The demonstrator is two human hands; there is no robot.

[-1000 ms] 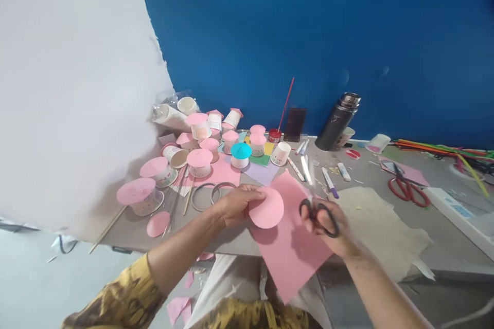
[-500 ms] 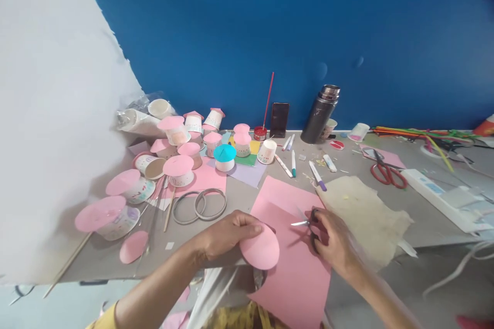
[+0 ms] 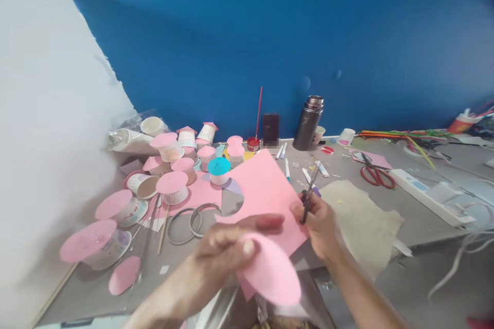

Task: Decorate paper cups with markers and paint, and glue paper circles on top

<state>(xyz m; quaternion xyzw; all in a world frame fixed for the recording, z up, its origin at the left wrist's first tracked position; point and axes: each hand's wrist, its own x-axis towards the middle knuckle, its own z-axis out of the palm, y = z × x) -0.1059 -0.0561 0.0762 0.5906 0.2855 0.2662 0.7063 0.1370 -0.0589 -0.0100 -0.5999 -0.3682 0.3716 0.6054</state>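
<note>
Pinched between thumb and fingers of my left hand (image 3: 227, 249) is a pink paper circle (image 3: 275, 275), tilted and close to me. My right hand (image 3: 319, 223) is closed on small dark-handled scissors (image 3: 307, 200), their blades pointing up and away from me. The fingers of that hand also touch the right edge of a large pink paper sheet (image 3: 266, 182); whether they grip it I cannot tell. A curved notch is cut into the sheet's left side. My left hand and the circle hide part of its near side.
Decorated paper cups with pink tops (image 3: 172, 185) crowd the left side, near two grey rings (image 3: 181, 240). At the back stands a dark flask (image 3: 309, 124). Red-handled scissors (image 3: 378, 177), a white power strip (image 3: 428, 198) and a beige crumpled sheet (image 3: 357, 218) lie right.
The pink sheet has shifted up and left and turned. My right hand has swung the scissors upright against its edge. My left hand has brought the circle nearer and lower.
</note>
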